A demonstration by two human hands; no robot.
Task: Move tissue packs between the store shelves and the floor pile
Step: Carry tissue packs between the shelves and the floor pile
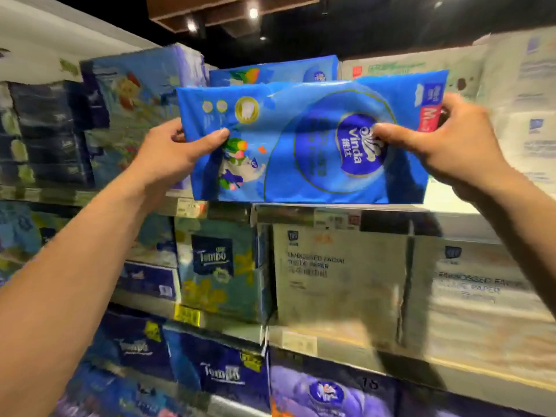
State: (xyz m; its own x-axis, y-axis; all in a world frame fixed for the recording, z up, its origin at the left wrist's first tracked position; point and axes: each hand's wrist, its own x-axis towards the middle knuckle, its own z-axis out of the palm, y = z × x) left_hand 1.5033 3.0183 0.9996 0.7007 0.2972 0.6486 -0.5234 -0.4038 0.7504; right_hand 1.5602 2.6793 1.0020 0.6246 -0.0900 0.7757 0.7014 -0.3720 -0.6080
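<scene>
a: tissue pack [301, 139], blue vinda, is up at the top shelf [451, 195]. it's held in front of the edge, bottom about level with the board. can't tell if it touches.
b: hands?
a: both on it. left hand [168, 152] grips the left end, thumb across the front, fingers curled behind. right hand [445, 139] grips the right end, thumb pressed on the logo, fingers round the back edge. wrapper is creased between them, so i'd guess soft film, loose fill.
b: going on or coming off?
a: can't tell from one frame. same advice either way: keep both ends level, carry it by the ends and not the film, and keep the bottom edge above the lip so it doesn't snag the price tags [337, 219].
b: what's behind?
a: second blue pack [270, 72], upright, just behind it. looks like the same brand. pushing in, it limits depth. pulling out, it may tip forward.
b: sides?
a: floral pack [135, 115] close on the left. white packs [526, 115] on the right, with a bare bit of shelf between. left is the tight side.
b: below?
a: tempo pack [216, 266] and beige facial tissue packs [337, 281] one shelf down, not in the path. floor pile not in view.
</scene>
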